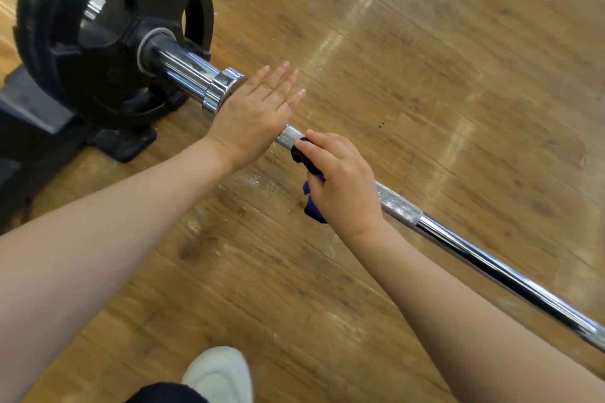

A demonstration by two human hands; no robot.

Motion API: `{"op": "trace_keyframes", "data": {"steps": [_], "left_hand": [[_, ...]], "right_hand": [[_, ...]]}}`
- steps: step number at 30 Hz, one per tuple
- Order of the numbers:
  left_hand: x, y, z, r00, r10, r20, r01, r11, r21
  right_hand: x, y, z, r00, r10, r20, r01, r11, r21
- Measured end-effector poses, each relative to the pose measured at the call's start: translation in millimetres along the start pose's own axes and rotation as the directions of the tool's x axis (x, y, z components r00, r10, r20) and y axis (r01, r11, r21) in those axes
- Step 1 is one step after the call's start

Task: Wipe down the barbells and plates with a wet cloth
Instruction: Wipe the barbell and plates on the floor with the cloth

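Nearest me, a white shoe [218, 374] at six o'clock on the wood floor [425, 75]. My right hand [343, 180] clamps the dark cloth [302, 154] around the barbell [491, 267] shaft; I'd keep it wrapped, sliding with firm pressure. My left hand [252, 111] lies flat, fingers apart, steadying by the collar. At ten o'clock, the black plate [65, 42] on its stand [29, 121] blocks further travel.

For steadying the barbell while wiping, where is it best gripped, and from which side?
Grip the barbell on its knurled band from above, probably: the shaft lies level over the floor, and the knurl is rougher than the smooth chrome. The left hand only rests flat.
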State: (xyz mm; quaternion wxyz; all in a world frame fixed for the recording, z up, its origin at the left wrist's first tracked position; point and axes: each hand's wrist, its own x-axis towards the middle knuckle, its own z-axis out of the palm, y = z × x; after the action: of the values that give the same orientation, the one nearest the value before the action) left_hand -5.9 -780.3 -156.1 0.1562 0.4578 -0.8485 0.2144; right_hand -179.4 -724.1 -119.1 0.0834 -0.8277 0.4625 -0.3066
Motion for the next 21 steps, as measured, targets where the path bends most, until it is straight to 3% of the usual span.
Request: {"op": "trace_keyframes", "data": {"steps": [6, 10, 14, 21], "left_hand": [[-2, -1, -3, 1.0, 0.029, -0.008, -0.029, 1.0, 0.011], [-1, 3, -1, 0.999, -0.032, -0.028, 0.033, 0.999, 0.032], [1, 3, -2, 0.999, -0.045, 0.026, 0.045, 0.999, -0.007], [8, 3, -13, 0.988, -0.025, 0.155, 0.033, 0.998, -0.048]], "right_hand": [[-14, 9, -10, 0.999, 0.022, 0.023, -0.023, 1.0, 0.008], [5, -2, -6, 1.0, 0.024, 0.008, -0.024, 1.0, 0.018], [18, -8, 5, 0.997, 0.037, 0.073, -0.041, 0.998, 0.044], [-10, 10, -12, 1.0, 0.014, 0.026, -0.014, 1.0, -0.028]]}}
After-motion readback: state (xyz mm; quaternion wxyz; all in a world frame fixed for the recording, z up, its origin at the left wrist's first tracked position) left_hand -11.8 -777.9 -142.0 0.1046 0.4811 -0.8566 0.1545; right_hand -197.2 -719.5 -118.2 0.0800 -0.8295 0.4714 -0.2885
